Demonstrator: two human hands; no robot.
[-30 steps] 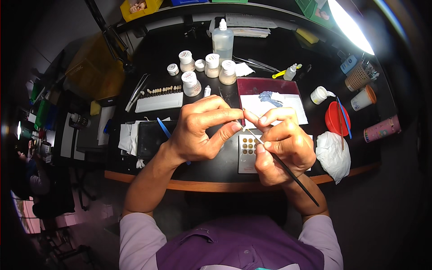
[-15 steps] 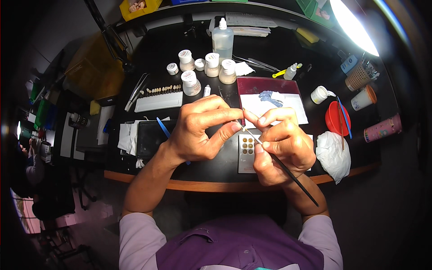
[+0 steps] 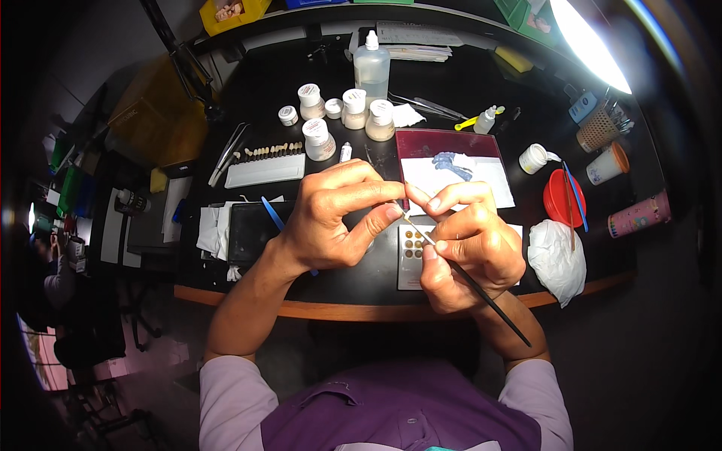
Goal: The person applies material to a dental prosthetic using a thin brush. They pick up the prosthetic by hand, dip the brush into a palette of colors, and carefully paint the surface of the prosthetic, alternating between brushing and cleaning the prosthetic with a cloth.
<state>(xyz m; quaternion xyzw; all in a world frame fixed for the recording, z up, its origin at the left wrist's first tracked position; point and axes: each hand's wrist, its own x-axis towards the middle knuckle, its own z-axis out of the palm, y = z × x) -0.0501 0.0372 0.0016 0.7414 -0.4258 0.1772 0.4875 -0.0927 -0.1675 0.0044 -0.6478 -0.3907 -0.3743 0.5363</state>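
My right hand [image 3: 481,244] pinches a slim black-handled brush [image 3: 485,295], its pale ferrule pointing up and to the left. At the brush's tip is a small tooth-coloured piece [image 3: 406,216], which looks like a dental crown, between my two hands. My left hand [image 3: 342,214] is closed, thumb and index finger drawn together at this piece. My fingertips partly hide how it is gripped. Both index fingertips meet just above it. Beneath my hands lies a card with several round brown samples [image 3: 414,244], partly covered by my right hand.
Behind my hands are a dark-red-edged palette [image 3: 451,137] with a blue crumpled cloth [image 3: 453,164], several powder jars [image 3: 319,140] and a liquid bottle [image 3: 372,71]. A tooth shade guide [image 3: 265,170] lies left. A red bowl [image 3: 555,197] and crumpled white tissue [image 3: 558,259] stand right, under a bright lamp [image 3: 594,45].
My right fingers and the brush have shifted very slightly up and to the left. My left hand stays nearly still.
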